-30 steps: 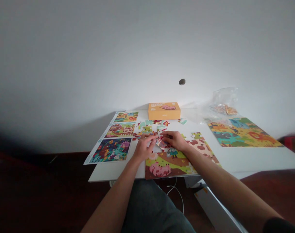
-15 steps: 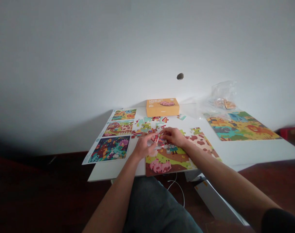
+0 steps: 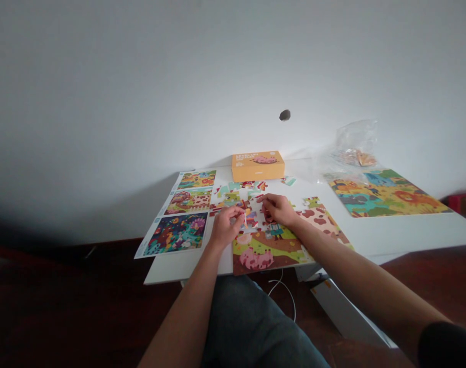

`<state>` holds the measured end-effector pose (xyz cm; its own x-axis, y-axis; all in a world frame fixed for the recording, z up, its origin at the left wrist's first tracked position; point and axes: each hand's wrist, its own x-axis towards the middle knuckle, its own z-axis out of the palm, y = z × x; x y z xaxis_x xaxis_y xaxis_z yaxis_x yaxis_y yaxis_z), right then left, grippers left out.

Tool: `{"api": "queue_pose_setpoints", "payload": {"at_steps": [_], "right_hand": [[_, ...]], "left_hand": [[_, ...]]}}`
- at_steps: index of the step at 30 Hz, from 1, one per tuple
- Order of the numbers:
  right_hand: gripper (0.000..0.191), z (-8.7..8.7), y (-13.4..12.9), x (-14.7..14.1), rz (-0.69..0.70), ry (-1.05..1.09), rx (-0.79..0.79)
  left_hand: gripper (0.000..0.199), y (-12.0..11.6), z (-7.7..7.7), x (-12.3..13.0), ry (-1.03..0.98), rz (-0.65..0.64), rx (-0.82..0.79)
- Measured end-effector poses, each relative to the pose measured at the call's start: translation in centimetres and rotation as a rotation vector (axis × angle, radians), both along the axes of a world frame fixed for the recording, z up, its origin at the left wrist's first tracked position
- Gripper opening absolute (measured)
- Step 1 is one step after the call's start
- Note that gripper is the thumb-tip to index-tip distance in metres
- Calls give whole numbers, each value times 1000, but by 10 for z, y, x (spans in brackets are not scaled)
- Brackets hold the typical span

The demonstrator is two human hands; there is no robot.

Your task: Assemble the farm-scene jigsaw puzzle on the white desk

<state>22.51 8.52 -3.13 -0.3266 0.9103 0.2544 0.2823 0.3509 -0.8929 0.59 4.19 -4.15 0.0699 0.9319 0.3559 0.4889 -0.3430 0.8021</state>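
Between the thumb and fingers of my left hand [image 3: 227,225] is a small puzzle piece [image 3: 245,219], held upright over the left part of the farm puzzle [image 3: 290,249]. My right hand [image 3: 278,209] is curled just above the puzzle's upper edge, its fingertips bent together; whether they hold anything is too small to tell. The joined part of the puzzle shows pink pigs and a brown-spotted cow. Loose puzzle pieces [image 3: 233,197] lie beyond my hands, some partly hidden by them.
An orange puzzle box [image 3: 258,166] stands at the back of the white table [image 3: 386,237]. A sheet with three pictures [image 3: 184,232] lies at the left. At the right are a finished animal puzzle [image 3: 394,197] and a clear plastic bag [image 3: 355,145].
My hands have moved apart; the right one is now slightly farther right and up. The left still holds a piece. The whole view has shifted a little.
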Motion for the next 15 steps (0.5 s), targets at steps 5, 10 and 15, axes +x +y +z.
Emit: {"api": "queue_pose_setpoints", "payload": {"at_steps": [5, 10, 15], "right_hand": [[30, 0, 6, 4, -342, 47, 134], [30, -5, 11, 5, -412, 66, 114], [30, -6, 12, 4, -390, 49, 114]], "left_hand": [[19, 4, -5, 1, 24, -14, -5], [24, 0, 5, 6, 252, -24, 50], [33, -4, 16, 9, 475, -124, 168]]}}
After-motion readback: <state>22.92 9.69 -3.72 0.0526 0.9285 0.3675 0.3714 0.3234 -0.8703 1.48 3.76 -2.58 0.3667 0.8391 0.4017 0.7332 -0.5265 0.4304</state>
